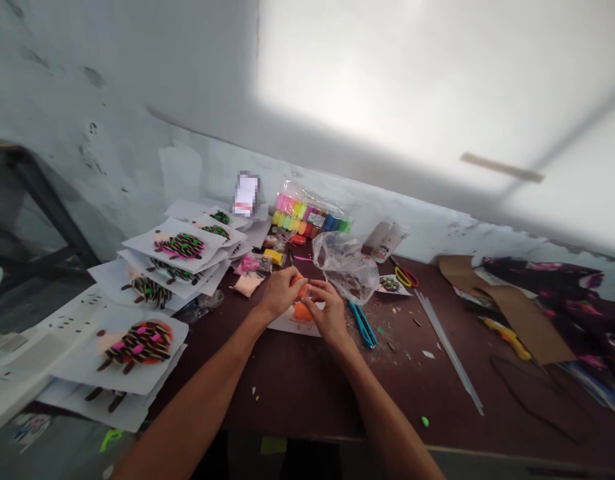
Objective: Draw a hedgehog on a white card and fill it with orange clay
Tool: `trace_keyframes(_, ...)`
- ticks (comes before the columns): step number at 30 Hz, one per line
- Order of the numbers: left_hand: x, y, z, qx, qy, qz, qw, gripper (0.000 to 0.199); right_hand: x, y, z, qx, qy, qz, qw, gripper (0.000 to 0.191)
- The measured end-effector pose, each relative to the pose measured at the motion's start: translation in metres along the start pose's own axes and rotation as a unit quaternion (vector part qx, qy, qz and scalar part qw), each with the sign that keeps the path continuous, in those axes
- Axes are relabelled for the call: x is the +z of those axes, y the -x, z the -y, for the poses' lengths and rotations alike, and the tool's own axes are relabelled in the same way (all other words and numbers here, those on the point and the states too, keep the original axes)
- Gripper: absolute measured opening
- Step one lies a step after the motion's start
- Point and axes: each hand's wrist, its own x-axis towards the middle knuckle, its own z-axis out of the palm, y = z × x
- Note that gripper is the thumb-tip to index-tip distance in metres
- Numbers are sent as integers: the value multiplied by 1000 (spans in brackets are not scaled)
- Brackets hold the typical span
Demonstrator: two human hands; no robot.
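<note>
My left hand (pixel 279 292) and my right hand (pixel 330 308) meet over the middle of the table, fingers pinched on a lump of orange clay (pixel 300 287). Clear film seems to wrap part of that lump; the fingertips hide much of it. Just below lies a white paper (pixel 287 324) with a flat orange clay shape (pixel 302 312) on it, partly covered by my hands. Close to my left hand are a pale peach clay packet (pixel 248 285) and a yellow one (pixel 273 257). Blue-handled scissors or pliers (pixel 362 325) lie right of my right hand.
Papers with clay hedgehogs (pixel 142 343) are stacked at left, beside a white machine (pixel 52 333). Behind stand a bag of coloured clay (pixel 312 217), a crumpled plastic bag (pixel 347 267) and a phone (pixel 246 193). Rightward lie yellow-red scissors (pixel 405 277), clear strips (pixel 450 353) and cardboard (pixel 530 323).
</note>
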Motion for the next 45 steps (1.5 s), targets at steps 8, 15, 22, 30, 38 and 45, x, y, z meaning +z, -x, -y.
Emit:
trace_keyframes(8, 2, -2, 0, 11, 28, -7, 1000, 12, 5, -1, 2, -44, 49, -2, 998, 12)
trace_keyframes(15, 2, -3, 0, 10, 49, 8, 999, 6, 8, 1, 5, -73, 61, -33, 995, 12)
trace_keyframes(22, 5, -2, -3, -11, 22, -12, 1000, 2, 11, 0, 6, -71, 91, -57, 992, 11)
trace_keyframes(30, 5, 1, -11, 14, 0, 4, 1000, 20, 10, -3, 3, -64, 87, -79, 991, 14)
trace_keyframes(38, 2, 1, -13, -29, -50, 25, 998, 23, 10, -5, 1, -56, 45, -83, 994, 16)
trace_keyframes(45, 3, -1, -12, 5, -97, -8, 995, 16, 11, -6, 4, -68, 21, -48, 996, 15)
